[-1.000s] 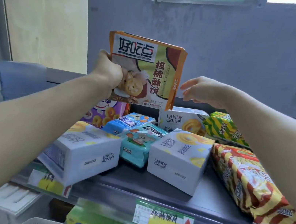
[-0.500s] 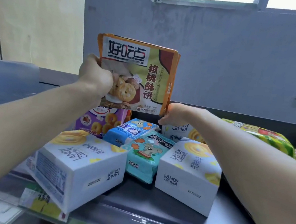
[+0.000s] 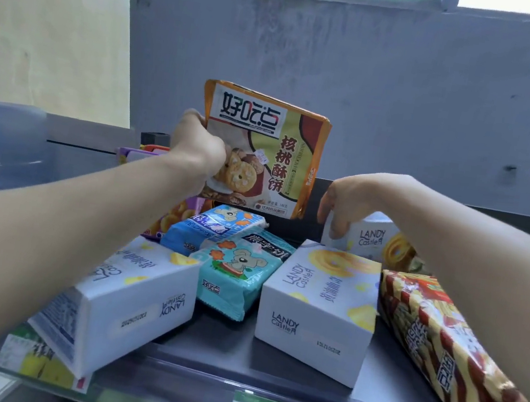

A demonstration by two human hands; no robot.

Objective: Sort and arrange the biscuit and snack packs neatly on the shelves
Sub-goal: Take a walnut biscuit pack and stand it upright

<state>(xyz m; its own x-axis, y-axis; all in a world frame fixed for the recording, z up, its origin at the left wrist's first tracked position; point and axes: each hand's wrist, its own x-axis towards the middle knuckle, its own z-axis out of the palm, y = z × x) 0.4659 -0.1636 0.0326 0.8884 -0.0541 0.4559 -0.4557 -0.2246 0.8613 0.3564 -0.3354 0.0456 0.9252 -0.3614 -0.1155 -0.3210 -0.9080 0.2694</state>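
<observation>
- Head view: our left hand (image 3: 196, 145) clamps its fingers on the orange-edged foil biscuit pack (image 3: 264, 152), held upright above the dark metal shelf (image 3: 216, 355).
- Our right hand (image 3: 346, 199) curls its fingers over the rear white cardboard box (image 3: 374, 241).
- Our left forearm (image 3: 64, 222) could nudge the overhanging white carton (image 3: 125, 297) off the edge.

On the shelf (image 3: 266, 369), one Landy Castle box (image 3: 125, 297) overhangs the front edge at its left end; a second box (image 3: 316, 308) lies right of centre, a third box (image 3: 371, 240) behind it. Two biscuit packs (image 3: 238, 276) lie between the front boxes; a snack bag (image 3: 435, 343) lies rightmost.
</observation>
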